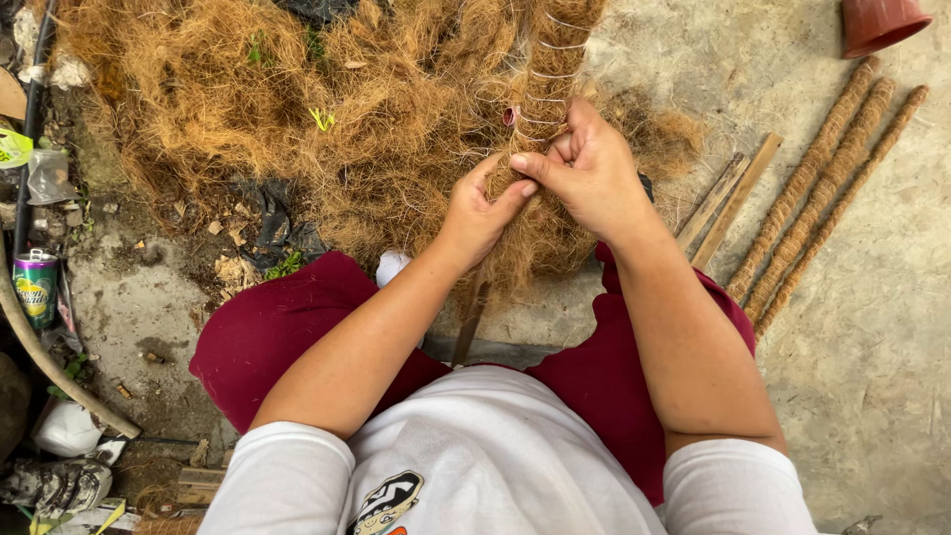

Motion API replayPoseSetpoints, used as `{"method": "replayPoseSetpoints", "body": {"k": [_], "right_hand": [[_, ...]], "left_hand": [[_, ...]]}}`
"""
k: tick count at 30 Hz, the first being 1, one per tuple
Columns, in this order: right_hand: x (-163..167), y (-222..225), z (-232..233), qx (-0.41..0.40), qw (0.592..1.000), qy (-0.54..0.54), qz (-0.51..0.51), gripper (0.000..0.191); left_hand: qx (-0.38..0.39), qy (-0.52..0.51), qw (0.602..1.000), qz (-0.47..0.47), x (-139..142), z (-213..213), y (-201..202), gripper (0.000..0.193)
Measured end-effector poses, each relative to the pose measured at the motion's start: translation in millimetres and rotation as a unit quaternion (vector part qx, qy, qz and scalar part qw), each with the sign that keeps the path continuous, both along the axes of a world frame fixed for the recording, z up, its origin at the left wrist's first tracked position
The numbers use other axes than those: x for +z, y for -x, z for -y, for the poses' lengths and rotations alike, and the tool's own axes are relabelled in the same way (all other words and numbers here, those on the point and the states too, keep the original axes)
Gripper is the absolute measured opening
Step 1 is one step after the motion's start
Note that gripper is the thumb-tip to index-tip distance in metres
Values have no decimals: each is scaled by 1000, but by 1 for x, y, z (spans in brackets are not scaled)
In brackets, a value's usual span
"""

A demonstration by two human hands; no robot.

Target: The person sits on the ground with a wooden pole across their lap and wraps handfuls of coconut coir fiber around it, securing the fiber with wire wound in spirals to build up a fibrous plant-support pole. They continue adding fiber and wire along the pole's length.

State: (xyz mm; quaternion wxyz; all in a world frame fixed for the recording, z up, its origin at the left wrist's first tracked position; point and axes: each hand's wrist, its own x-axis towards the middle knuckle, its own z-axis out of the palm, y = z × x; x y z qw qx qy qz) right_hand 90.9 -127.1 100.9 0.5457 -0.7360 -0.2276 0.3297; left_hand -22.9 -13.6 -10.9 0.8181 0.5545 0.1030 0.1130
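Observation:
A stick wrapped in brown coconut fibre (543, 89) runs up from my lap, bound with turns of thin pale string. My left hand (477, 213) grips the fibre around the stick low down. My right hand (586, 168) is closed on the fibre just above and to the right, thumb pressed against the wrap, touching my left hand. The bare wooden end of the stick (470, 322) shows below my hands. A large loose heap of coconut fibre (297, 109) lies on the ground behind.
Three finished fibre-wrapped poles (822, 188) lie on the concrete at the right, beside two bare wooden slats (728, 198). A terracotta pot (880, 22) stands at the top right. A drink can (37, 287), a hose and litter are at the left.

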Motion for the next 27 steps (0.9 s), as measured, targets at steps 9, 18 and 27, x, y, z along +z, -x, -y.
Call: {"method": "replayPoseSetpoints", "body": {"k": [9,18,27], "right_hand": [[-8,-5,2,24,999,11,42,36],[3,-25,22,149,983,52,97,28],[7,-3,19,70,997,-15,4,20]], "left_hand": [[13,-43,999,-27,-10,1,-2,40],[-34,0,999,-32,-2,-12,5,62],[-11,90,995,-31,6,-22,-2,50]]}}
